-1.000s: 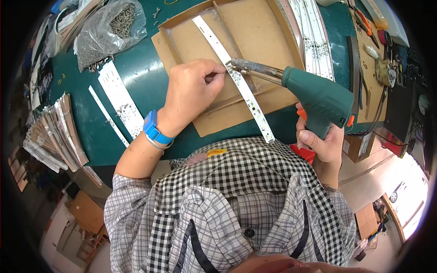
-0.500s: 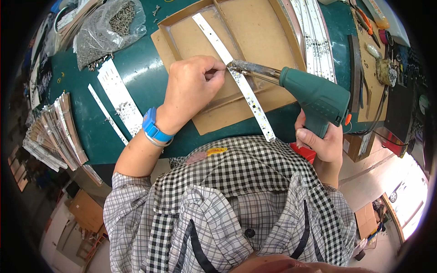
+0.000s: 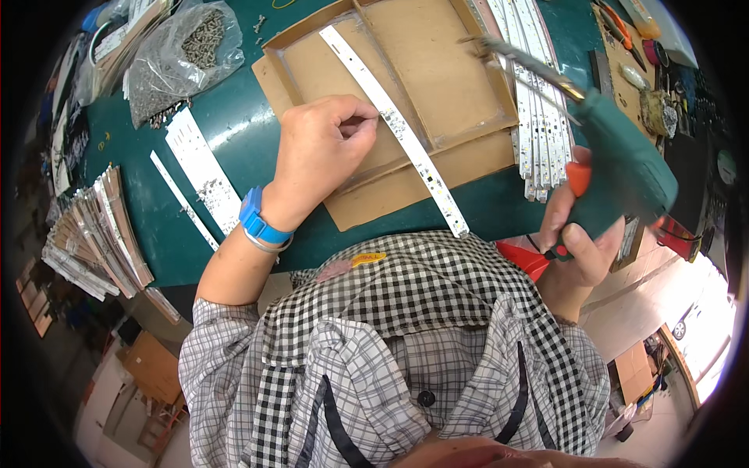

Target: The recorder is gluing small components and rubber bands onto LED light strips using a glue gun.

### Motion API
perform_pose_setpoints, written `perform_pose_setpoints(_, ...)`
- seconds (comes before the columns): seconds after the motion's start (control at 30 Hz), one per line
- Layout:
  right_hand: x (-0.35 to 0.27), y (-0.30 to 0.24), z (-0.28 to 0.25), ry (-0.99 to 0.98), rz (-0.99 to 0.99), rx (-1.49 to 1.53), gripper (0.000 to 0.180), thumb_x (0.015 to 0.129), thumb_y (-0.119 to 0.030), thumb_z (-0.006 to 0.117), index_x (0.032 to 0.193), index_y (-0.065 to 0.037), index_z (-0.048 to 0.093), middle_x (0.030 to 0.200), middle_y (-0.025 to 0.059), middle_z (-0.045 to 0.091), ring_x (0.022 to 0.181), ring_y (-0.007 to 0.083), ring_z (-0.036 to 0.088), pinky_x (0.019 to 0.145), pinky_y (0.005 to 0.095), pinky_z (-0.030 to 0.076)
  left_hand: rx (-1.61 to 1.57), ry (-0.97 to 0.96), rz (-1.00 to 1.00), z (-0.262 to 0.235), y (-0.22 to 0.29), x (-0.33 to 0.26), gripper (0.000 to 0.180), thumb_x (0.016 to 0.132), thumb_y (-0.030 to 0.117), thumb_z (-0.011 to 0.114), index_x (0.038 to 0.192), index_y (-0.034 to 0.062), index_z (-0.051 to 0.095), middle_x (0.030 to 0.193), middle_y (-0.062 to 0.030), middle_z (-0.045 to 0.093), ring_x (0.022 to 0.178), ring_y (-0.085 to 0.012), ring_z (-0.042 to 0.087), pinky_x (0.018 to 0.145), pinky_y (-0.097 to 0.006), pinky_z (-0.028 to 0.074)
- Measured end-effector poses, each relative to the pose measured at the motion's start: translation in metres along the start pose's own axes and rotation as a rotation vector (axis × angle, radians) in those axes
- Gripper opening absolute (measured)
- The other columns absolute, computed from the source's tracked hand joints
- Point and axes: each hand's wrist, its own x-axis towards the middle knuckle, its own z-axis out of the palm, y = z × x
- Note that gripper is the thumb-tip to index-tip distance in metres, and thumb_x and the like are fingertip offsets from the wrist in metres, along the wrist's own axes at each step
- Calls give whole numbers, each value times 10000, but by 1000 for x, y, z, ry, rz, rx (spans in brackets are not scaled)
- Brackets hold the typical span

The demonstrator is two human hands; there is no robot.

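Observation:
A long white LED circuit strip [image 3: 421, 165] lies slantwise over a shallow cardboard tray [image 3: 341, 204]. My left hand [image 3: 328, 140], with a blue band on its wrist, is closed in a pinch at the strip's left edge, near its middle. What the fingertips hold, if anything, is too small to make out. My right hand [image 3: 581, 253] grips a green soldering gun [image 3: 624, 168] with a red trigger, blurred by motion. Its metal tip points up and left, above the tray's right side and apart from the strip.
More LED strips [image 3: 538, 117] lie stacked right of the tray. White strips [image 3: 201, 171] rest on the green table to the left, near a bundle of strips [image 3: 101, 230]. A clear bag of screws [image 3: 183, 62] sits at the back left. Orange-handled pliers [image 3: 616, 27] lie at the back right.
My right hand has drawn the soldering gun right, its tip lifting off the strip. My left hand stays pinched at the strip, shifting slightly left.

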Motion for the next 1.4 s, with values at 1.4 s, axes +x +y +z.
perform_pose_setpoints(1.4, 76, 53, -83, 381, -210, -899, 353, 757, -67, 805, 1026, -8, 584, 875, 28, 611, 787, 115, 608, 764, 271, 489, 583, -568, 179, -162, -15, -105, 239, 674, -22, 642, 861, 68, 762, 973, -19, 727, 880, -196, 609, 808, -328, 493)
